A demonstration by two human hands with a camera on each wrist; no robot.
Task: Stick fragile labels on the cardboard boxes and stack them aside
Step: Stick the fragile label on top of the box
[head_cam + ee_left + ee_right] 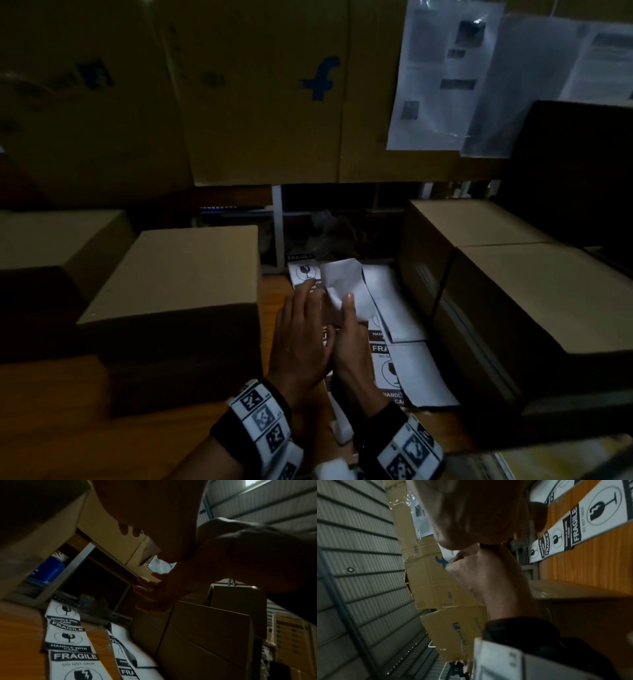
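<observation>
Head view: left hand (pixel 301 342) and right hand (pixel 352 339) meet at centre, both pinching a white label sheet (pixel 342 281), fingers clamped on its lower edge. One cardboard box (pixel 185 274) sits at 9 o'clock, two boxes (pixel 534 291) at 3 o'clock. Only the left wrist view reads the printing: two fragile label strips (pixel 68 642) on the wooden table (pixel 18 635), at 7 o'clock. The right wrist view alone shows a corrugated wall (pixel 359 561).
</observation>
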